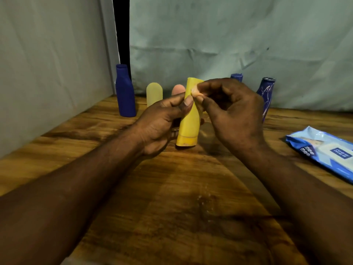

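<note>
Head view: the left grip [162, 121] is closed around a yellow plastic tube [189, 127], held cap end down and slightly tilted over the wooden table [172, 188], toward its far edge. The right grip [233, 111] pinches a small pale scrap [195, 91] at the tube's top.

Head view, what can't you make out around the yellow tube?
Head view:
- Pale scrap pinched by the right hand against the yellow tube: too small to identify.
- Pink tube: mostly hidden behind the left hand.
- Middle blue bottle: only its top shows above the right hand.
- Wipes pack: cut off by the right edge.
</note>
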